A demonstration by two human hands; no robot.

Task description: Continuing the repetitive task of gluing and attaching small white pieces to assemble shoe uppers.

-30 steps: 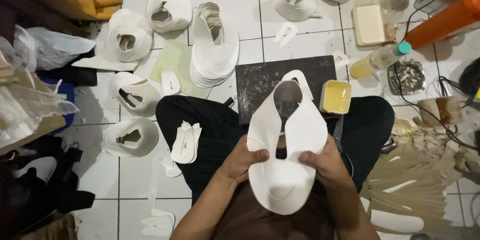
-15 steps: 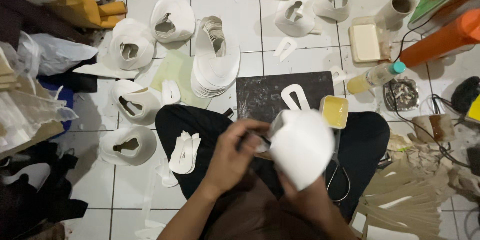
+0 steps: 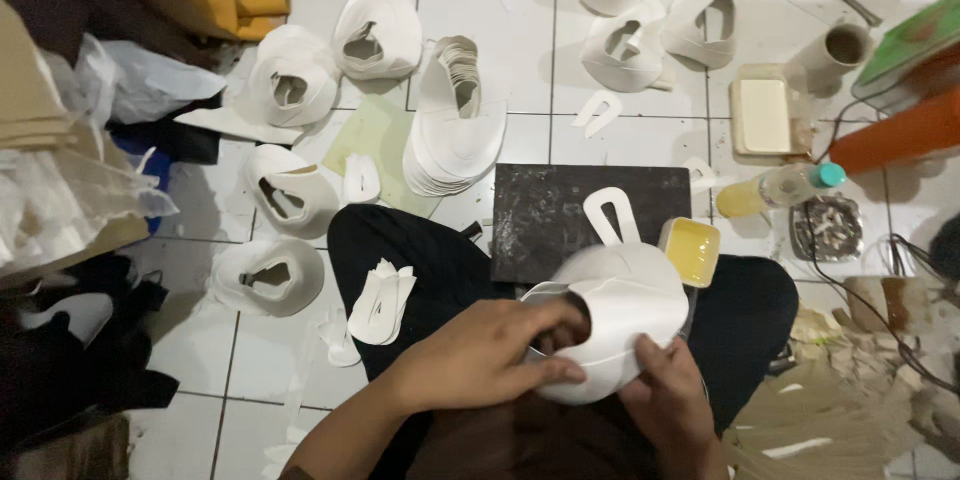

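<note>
Both my hands hold a white shoe-upper piece (image 3: 620,325) over my lap, bent round into a curved shell. My left hand (image 3: 490,350) grips its left edge with fingers curled into the opening. My right hand (image 3: 665,395) pinches its lower right edge. Just beyond lie a dark stone slab (image 3: 560,210) with a small white cut-out (image 3: 610,215) on it, and a yellow glue dish (image 3: 692,250).
Stacks of white uppers (image 3: 455,125) and single curled ones (image 3: 285,85) lie over the tiled floor. A small pile of white pieces (image 3: 380,300) rests on my left knee. A bottle (image 3: 780,190), an ashtray (image 3: 825,228), a plastic box (image 3: 765,115) and cables sit right. Bags crowd the left.
The flat upper piece I held spread open a second ago is now folded round into a shell. My left hand moved onto its left edge and my right hand dropped below it.
</note>
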